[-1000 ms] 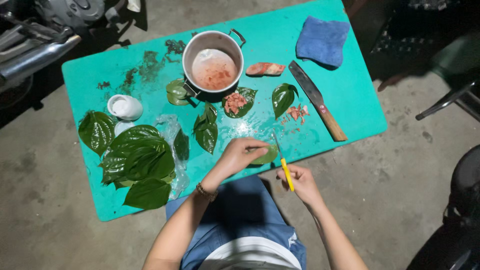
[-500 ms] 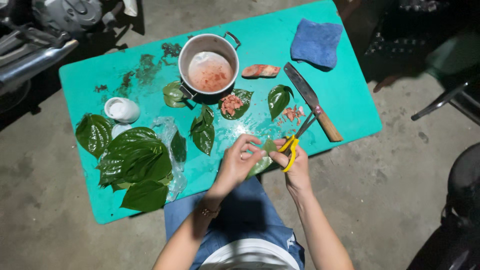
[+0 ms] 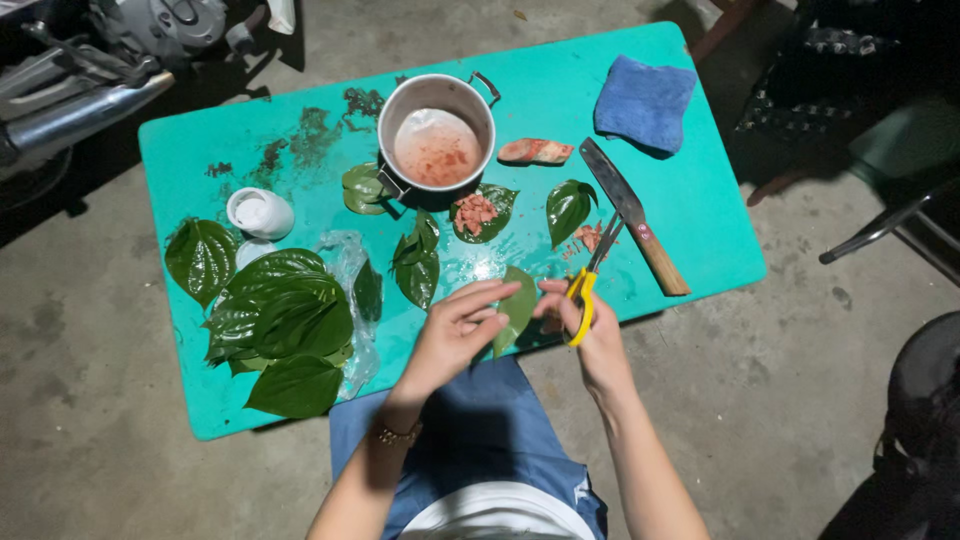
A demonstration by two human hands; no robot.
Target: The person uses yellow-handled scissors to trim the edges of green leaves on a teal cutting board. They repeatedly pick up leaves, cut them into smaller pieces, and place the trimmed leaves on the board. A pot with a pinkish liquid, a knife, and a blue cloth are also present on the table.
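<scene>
My left hand (image 3: 455,330) holds a green leaf (image 3: 517,305) upright over the near edge of the turquoise table (image 3: 690,220). My right hand (image 3: 590,330) grips yellow-handled scissors (image 3: 588,285) next to that leaf, blades pointing away toward the knife. A leaf topped with pink chopped filling (image 3: 478,212) lies just beyond my hands. A metal pot (image 3: 437,135) with pinkish residue stands behind it. More loose leaves (image 3: 415,260) lie in the middle, and a stack of large leaves (image 3: 280,320) sits on clear plastic at the left.
A wooden-handled knife (image 3: 632,215) lies at the right, beside small pink scraps. A blue cloth (image 3: 645,100) sits at the far right corner, a reddish chunk (image 3: 535,151) next to the pot, a white cup (image 3: 258,212) at the left. Concrete floor surrounds; machinery at top left.
My right hand rose from the table edge with the scissors and came up beside the left hand. The left hand lifted the leaf off the table and turned it upright.
</scene>
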